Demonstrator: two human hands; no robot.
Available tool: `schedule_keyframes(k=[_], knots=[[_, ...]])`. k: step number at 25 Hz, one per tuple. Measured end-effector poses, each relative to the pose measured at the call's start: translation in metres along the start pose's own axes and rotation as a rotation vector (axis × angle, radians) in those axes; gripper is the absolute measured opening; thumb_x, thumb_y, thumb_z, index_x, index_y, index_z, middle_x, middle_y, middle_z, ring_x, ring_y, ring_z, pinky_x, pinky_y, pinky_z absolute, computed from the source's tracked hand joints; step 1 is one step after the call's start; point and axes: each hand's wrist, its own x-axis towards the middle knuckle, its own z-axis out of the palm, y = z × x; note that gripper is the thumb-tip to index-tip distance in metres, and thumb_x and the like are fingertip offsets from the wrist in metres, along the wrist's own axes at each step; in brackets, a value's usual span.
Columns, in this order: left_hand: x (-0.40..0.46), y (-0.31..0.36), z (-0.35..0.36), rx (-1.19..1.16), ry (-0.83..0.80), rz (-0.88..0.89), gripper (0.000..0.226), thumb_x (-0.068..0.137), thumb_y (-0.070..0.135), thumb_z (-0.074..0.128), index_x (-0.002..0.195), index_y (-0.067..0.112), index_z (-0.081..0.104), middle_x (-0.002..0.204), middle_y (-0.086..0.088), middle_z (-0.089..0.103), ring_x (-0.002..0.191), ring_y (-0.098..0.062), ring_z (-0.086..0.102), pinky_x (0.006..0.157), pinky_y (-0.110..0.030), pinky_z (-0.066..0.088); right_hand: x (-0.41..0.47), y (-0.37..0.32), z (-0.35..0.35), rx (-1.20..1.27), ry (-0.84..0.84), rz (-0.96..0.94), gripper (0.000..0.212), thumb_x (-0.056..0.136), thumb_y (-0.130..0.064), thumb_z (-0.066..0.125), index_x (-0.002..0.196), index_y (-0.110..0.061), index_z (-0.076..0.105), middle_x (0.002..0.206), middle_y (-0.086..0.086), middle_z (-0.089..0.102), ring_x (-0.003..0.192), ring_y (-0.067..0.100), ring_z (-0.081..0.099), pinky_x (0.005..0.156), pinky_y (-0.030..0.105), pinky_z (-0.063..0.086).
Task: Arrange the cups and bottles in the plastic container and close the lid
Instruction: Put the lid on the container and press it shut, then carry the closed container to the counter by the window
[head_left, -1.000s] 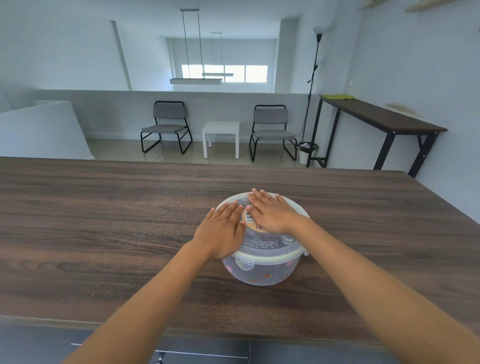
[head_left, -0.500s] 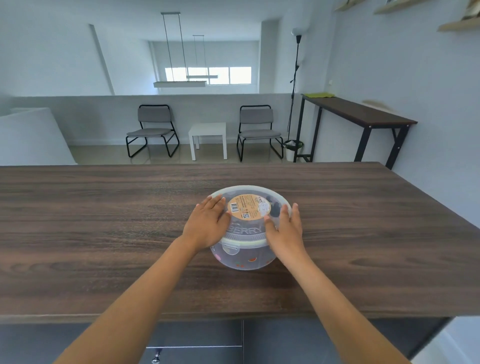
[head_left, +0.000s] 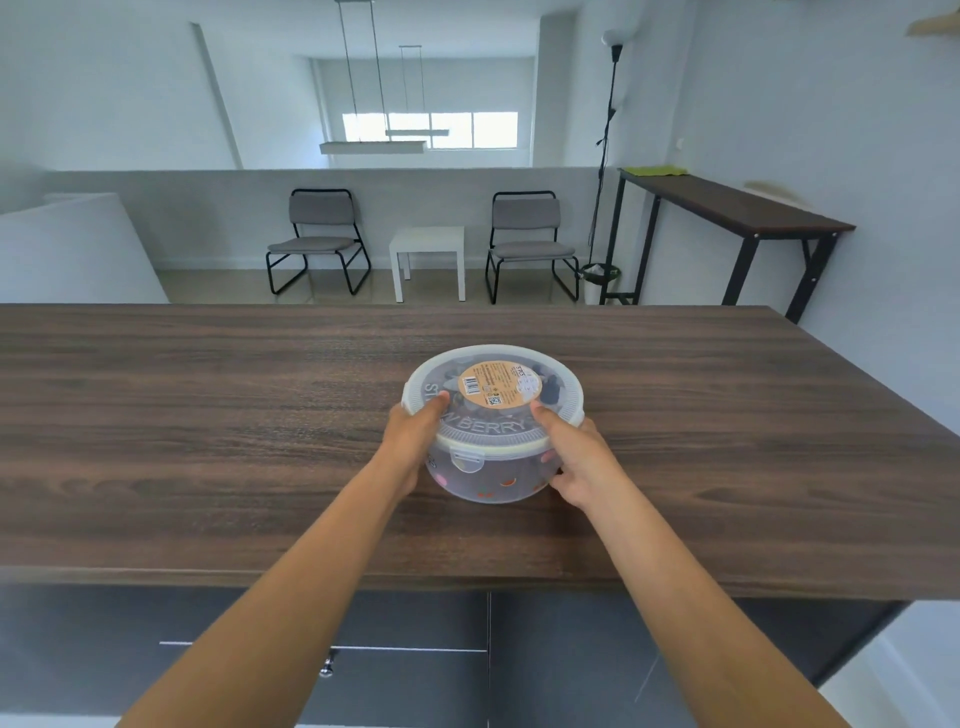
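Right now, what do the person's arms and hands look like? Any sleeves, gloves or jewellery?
Both arms are bare up to the frame's edge: no sleeves show. The left hand and right hand wear no gloves, and no watch, bracelet or ring is visible on the parts in view. Some fingers are hidden behind the container.

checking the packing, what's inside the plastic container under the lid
Through the lid of the plastic container, only dark, blurred shapes show. The round label and frosted walls hide the rest, so cups or bottles can't be told apart.

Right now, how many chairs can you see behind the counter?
2: one grey chair left of the white side table, the other chair right of it. The counter could be hiding others.
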Motion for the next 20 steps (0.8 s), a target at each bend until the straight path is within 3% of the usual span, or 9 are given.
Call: schedule_keyframes(k=[6,9,11,13,16,18,20], knots=[[-0.020,0.007,-0.036,-0.074,0.176,0.035,0.033,0.090,0.026,0.057,0.117,0.008,0.063,0.108,-0.015,0.071,0.096,-0.029,0.069,0.080,-0.038,0.057,0.001,-0.003,0.035,-0.060,-0.156,-0.014,0.031,0.083,-0.029,0.068,0.113,-0.022,0.061,0.106,0.004,0.068,0.091,0.022,0.052,0.079,0.034,0.047],[-0.038,0.019,-0.080,-0.128,0.256,0.027,0.031,0.089,0.027,0.059,0.113,0.008,0.065,0.100,-0.011,0.072,0.079,-0.023,0.070,0.056,-0.026,0.053,-0.006,-0.008,0.079,-0.115,-0.266,0.015,0.020,0.081,-0.028,0.071,0.099,-0.025,0.063,0.111,0.005,0.068,0.103,0.024,0.062,0.090,0.037,0.049],[-0.057,0.032,-0.115,-0.199,0.306,-0.011,0.026,0.085,0.021,0.064,0.106,0.006,0.066,0.091,-0.009,0.072,0.066,-0.018,0.070,0.049,-0.023,0.052,-0.014,-0.008,0.109,-0.146,-0.341,0.058,0.017,0.079,-0.028,0.071,0.092,-0.025,0.060,0.116,0.007,0.066,0.107,0.023,0.061,0.089,0.038,0.049],[-0.081,0.043,-0.157,-0.227,0.402,-0.051,0.026,0.080,0.018,0.070,0.102,0.005,0.064,0.086,-0.008,0.071,0.064,-0.019,0.069,0.048,-0.026,0.055,-0.026,-0.006,0.142,-0.185,-0.446,0.114,0.025,0.076,-0.026,0.071,0.098,-0.022,0.060,0.123,0.008,0.062,0.108,0.024,0.058,0.083,0.040,0.051],[-0.129,0.055,-0.222,-0.203,0.548,-0.086,0.040,0.073,0.016,0.074,0.110,0.005,0.062,0.095,-0.011,0.067,0.077,-0.025,0.065,0.060,-0.035,0.058,-0.060,0.005,0.192,-0.274,-0.654,0.191,0.032,0.074,-0.022,0.070,0.104,-0.018,0.058,0.130,0.011,0.055,0.109,0.030,0.057,0.074,0.044,0.051],[-0.166,0.058,-0.261,-0.206,0.645,-0.095,0.035,0.071,0.016,0.075,0.103,0.008,0.062,0.090,-0.009,0.066,0.072,-0.022,0.064,0.052,-0.032,0.056,-0.091,0.015,0.223,-0.355,-0.774,0.212,0.042,0.076,-0.021,0.068,0.114,-0.016,0.052,0.134,0.015,0.049,0.110,0.035,0.056,0.077,0.055,0.048],[-0.216,0.059,-0.296,-0.219,0.730,-0.090,0.024,0.070,0.017,0.075,0.089,0.011,0.062,0.080,-0.007,0.065,0.066,-0.019,0.062,0.051,-0.030,0.056,-0.134,0.028,0.251,-0.425,-0.898,0.232,0.038,0.078,-0.019,0.067,0.111,-0.017,0.049,0.136,0.018,0.045,0.106,0.040,0.055,0.072,0.063,0.049]])
